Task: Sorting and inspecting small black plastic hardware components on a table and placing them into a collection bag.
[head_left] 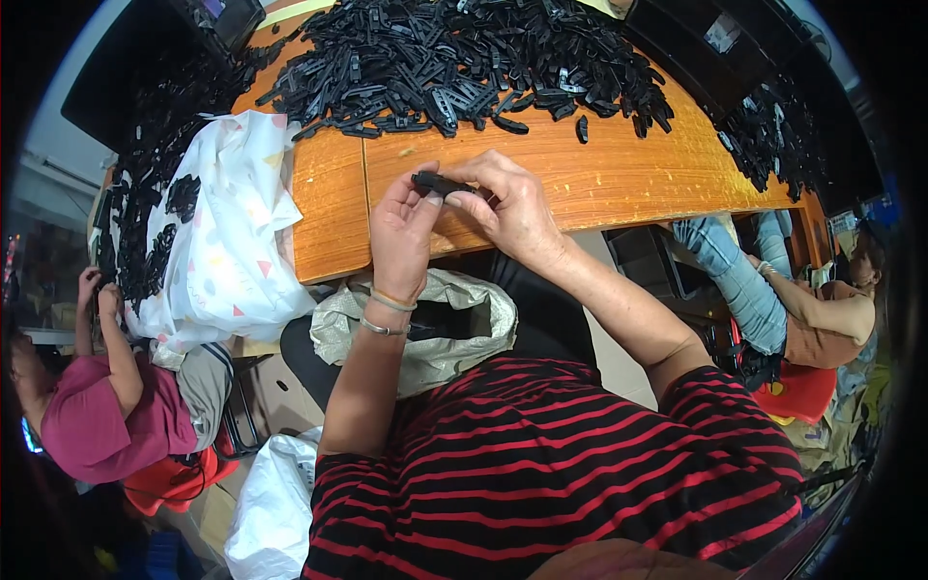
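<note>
Between my two hands, just above the near edge of the wooden table [619, 184], is a small elongated black plastic part [440, 183]. My left hand [401, 213] pinches its left end with thumb and fingers. On its right end, the thumb and fingers of my right hand [507, 198] are closed. The part's far side is hidden by my fingers. Under my hands, in my lap, sits an open white woven sack [353, 324] with a dark inside. A large heap of similar black parts [464, 63] covers the far side of the table.
A patterned white plastic sheet [237, 213] drapes over the table's left part, with more black parts beside it. People sit at left [106, 411] and right [817, 319]. A white sack [275, 503] stands on the floor. One loose black part [582, 129] lies nearer than the heap.
</note>
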`<state>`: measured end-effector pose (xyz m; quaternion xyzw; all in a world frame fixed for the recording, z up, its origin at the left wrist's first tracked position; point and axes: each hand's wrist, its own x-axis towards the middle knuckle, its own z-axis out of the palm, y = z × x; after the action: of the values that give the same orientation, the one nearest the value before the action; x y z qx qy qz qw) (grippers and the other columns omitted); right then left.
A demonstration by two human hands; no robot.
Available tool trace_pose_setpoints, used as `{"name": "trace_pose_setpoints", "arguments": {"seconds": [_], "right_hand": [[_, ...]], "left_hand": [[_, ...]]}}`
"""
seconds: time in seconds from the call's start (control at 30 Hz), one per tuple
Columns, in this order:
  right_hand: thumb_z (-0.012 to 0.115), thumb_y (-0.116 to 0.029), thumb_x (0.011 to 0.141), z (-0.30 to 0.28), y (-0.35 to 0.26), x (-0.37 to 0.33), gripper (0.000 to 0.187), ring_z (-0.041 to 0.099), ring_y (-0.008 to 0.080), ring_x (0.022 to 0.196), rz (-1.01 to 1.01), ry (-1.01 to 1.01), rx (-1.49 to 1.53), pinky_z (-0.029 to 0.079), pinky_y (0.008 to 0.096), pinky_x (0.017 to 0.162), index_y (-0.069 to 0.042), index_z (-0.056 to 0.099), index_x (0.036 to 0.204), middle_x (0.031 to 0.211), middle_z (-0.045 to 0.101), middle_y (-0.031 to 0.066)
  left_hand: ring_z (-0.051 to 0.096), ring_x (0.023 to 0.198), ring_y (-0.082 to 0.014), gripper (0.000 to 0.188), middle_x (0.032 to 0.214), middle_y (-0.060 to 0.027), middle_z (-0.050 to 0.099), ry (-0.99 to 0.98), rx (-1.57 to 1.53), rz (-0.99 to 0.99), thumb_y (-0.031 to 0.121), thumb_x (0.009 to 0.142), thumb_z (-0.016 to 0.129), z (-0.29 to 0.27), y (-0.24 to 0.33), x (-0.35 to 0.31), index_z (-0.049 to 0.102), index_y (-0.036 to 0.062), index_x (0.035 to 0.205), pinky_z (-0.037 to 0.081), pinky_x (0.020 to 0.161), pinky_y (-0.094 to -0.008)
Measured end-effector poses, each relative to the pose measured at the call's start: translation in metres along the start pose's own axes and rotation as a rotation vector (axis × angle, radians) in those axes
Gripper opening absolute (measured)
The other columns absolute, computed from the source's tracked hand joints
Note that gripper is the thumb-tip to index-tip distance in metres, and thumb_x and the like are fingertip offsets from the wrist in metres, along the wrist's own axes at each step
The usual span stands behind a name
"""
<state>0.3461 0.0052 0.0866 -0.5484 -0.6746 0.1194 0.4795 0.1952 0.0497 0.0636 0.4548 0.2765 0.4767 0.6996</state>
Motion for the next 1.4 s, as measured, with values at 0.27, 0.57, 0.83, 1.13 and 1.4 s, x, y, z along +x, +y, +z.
{"name": "trace_pose_setpoints", "arguments": {"seconds": [0.27,0.57,0.83,1.13,1.4], "right_hand": [[0.074,-0.005,0.079,0.000,-0.003,0.001,0.024,0.058,0.0078,0.069,0.071,0.009,0.158,0.049,0.0234,0.060,0.000,0.062,0.098,0.095,0.063,0.0059],[0.074,-0.001,0.079,0.009,-0.006,-0.001,0.034,0.056,0.0049,0.063,0.224,-0.068,0.436,0.047,0.0209,0.056,-0.001,0.050,0.103,0.086,0.060,0.0039],[0.078,-0.006,0.077,0.028,-0.002,-0.007,0.031,0.053,0.0054,0.062,0.236,-0.095,0.308,0.046,0.0220,0.055,-0.002,0.052,0.094,0.078,0.057,0.0023],[0.074,-0.019,0.081,-0.010,0.022,-0.008,0.017,0.064,0.0182,0.072,0.088,-0.414,0.141,0.050,0.0317,0.064,-0.003,0.067,0.086,0.079,0.065,0.0087],[0.069,-0.022,0.081,-0.046,0.092,0.051,0.023,0.064,0.0352,0.085,0.251,-0.037,-0.606,0.051,0.0429,0.075,-0.003,0.070,0.093,0.094,0.064,0.0162]], "left_hand": [[0.060,0.103,-0.0142,0.042,0.114,-0.0105,0.061,-0.098,0.151,0.261,-0.001,0.087,0.066,0.015,0.022,-0.012,0.050,-0.0054,0.126,0.048,0.090,-0.0255],[0.063,0.091,-0.0118,0.027,0.100,-0.0068,0.065,0.012,0.367,0.355,0.000,0.086,0.067,0.011,0.026,-0.017,0.059,-0.0037,0.112,0.050,0.084,-0.0242],[0.059,0.091,-0.0081,0.023,0.100,-0.0041,0.062,0.009,0.245,0.214,0.001,0.089,0.063,-0.002,0.022,-0.025,0.056,-0.0014,0.111,0.049,0.081,-0.0212],[0.056,0.072,-0.0074,0.013,0.078,-0.0027,0.062,-0.314,0.951,0.019,0.009,0.088,0.064,-0.062,0.034,-0.062,0.064,-0.0022,0.094,0.046,0.067,-0.0229],[0.061,0.081,-0.0281,0.023,0.092,-0.0121,0.062,0.048,1.335,0.596,0.006,0.081,0.067,-0.047,0.024,0.051,0.063,0.0016,0.103,0.050,0.074,-0.0344]]}}
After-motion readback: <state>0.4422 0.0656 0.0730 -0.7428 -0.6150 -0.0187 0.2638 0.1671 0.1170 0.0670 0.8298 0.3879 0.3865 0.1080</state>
